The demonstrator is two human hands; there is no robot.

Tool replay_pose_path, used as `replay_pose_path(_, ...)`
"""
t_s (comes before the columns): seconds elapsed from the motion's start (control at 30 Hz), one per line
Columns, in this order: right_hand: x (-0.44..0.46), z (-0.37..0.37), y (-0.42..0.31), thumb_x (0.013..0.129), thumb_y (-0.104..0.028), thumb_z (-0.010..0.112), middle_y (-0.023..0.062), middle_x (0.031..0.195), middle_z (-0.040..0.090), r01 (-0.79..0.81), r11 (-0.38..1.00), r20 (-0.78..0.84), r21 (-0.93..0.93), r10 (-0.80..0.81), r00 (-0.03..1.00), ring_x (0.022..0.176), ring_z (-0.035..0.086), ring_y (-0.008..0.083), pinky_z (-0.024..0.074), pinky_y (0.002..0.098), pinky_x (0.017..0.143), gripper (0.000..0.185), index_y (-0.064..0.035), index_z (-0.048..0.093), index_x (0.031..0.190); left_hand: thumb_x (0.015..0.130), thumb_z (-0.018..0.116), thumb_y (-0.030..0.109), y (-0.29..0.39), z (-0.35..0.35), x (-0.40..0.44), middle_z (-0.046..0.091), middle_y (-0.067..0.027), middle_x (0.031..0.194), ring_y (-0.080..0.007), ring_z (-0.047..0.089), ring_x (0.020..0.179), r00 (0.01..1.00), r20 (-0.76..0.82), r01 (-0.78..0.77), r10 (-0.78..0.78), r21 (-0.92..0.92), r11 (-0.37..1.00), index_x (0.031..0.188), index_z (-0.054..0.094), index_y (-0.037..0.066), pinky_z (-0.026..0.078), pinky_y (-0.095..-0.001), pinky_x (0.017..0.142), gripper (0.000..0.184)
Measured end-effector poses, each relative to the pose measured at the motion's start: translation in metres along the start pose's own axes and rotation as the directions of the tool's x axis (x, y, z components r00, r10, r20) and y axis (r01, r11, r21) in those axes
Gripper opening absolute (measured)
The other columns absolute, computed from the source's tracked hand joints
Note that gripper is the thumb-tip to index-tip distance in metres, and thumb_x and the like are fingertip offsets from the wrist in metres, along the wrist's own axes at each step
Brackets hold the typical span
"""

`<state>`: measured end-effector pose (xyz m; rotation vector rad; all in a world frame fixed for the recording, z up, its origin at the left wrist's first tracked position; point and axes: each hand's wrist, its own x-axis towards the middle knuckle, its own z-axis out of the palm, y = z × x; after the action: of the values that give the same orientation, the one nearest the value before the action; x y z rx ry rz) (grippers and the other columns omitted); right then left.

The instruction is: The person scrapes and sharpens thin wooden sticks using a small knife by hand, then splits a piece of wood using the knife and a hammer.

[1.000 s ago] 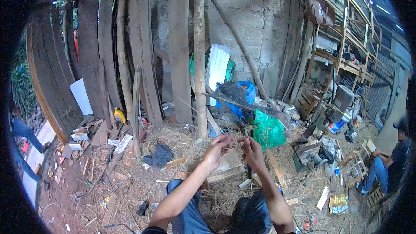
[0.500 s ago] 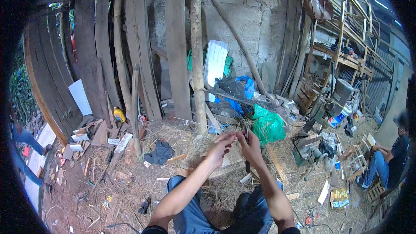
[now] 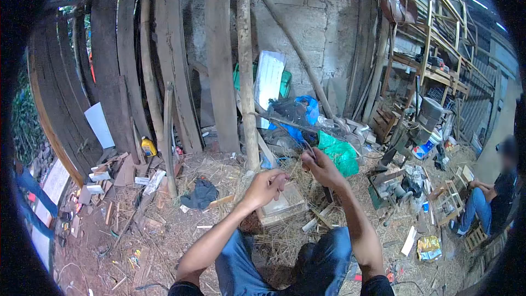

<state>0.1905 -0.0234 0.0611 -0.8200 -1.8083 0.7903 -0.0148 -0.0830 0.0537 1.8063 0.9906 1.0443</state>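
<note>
My right hand [image 3: 323,170] is closed around a dark, slim tool [image 3: 328,194], its lower end showing beneath the fist; its kind is unclear. To the left and slightly lower is my left hand [image 3: 265,189], fingers curled together; whatever they may pinch is too small to make out. The two hands are apart, both in front of my knees. Below them on the straw-strewn ground stands a low wooden block or box [image 3: 284,208], partly covered by my left hand.
A green plastic bag [image 3: 339,156] and a blue tarp [image 3: 309,111] lie beyond my hands, near a wooden post [image 3: 246,77]. Dark cloth [image 3: 200,194] lies to the left. At the right, a seated person [image 3: 487,197] is beside small wooden frames [image 3: 449,203]. Another person's legs [image 3: 33,192] show far left.
My hands were together and have separated: the left moved down and left, the right moved slightly up and right with the tool. The wooden block now shows more between them.
</note>
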Motion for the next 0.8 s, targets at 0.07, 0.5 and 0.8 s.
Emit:
replay_pose_path(0.07, -0.01, -0.002, -0.011, 0.094, -0.027, 0.052, -0.0014, 0.073, 0.05, -0.174, 0.971, 0.013, 0.166, 0.174, 0.985, 0.057, 0.041, 0.0041, 0.0324, 0.0215, 0.048, 0.021, -0.0068, 0.05, 0.092, 0.096, 0.045, 0.016, -0.001, 0.004, -0.003, 0.052, -0.0017, 0.065, -0.0067, 0.048, 0.048, 0.996, -0.083, 0.038, -0.042, -0.057, 0.998, 0.102, 0.06, 0.0, 0.04, -0.0221, 0.045, 0.023)
replay_pose_path(0.5, -0.025, 0.029, -0.032, 0.089, -0.016, 0.059, 0.0053, 0.077, 0.063, -0.376, 0.745, 0.191, 0.55, 0.327, 0.926, 0.047, 0.039, 0.0046, 0.0272, 0.0191, 0.04, 0.023, -0.006, 0.054, 0.109, 0.093, 0.05, 0.013, 0.003, 0.006, -0.011, 0.061, -0.0073, 0.068, -0.0113, 0.057, 0.062, 0.971, -0.236, -0.007, 0.026, 0.079, 0.997, 0.099, 0.061, -0.001, 0.043, -0.0284, 0.056, 0.019)
replay_pose_path(0.8, -0.022, 0.025, -0.031, 0.09, -0.017, 0.058, 0.0001, 0.074, 0.058, -0.377, 0.722, 0.202, 0.58, 0.32, 0.926, 0.048, 0.035, 0.0035, 0.0238, 0.0193, 0.042, 0.012, -0.0051, 0.056, 0.09, 0.087, 0.052, 0.005, 0.009, 0.013, -0.026, 0.063, -0.0223, 0.096, -0.037, 0.062, 0.087, 0.872, -0.327, -0.206, 0.364, 0.427, 0.88, 0.103, 0.061, -0.002, 0.05, -0.04, 0.073, 0.02)
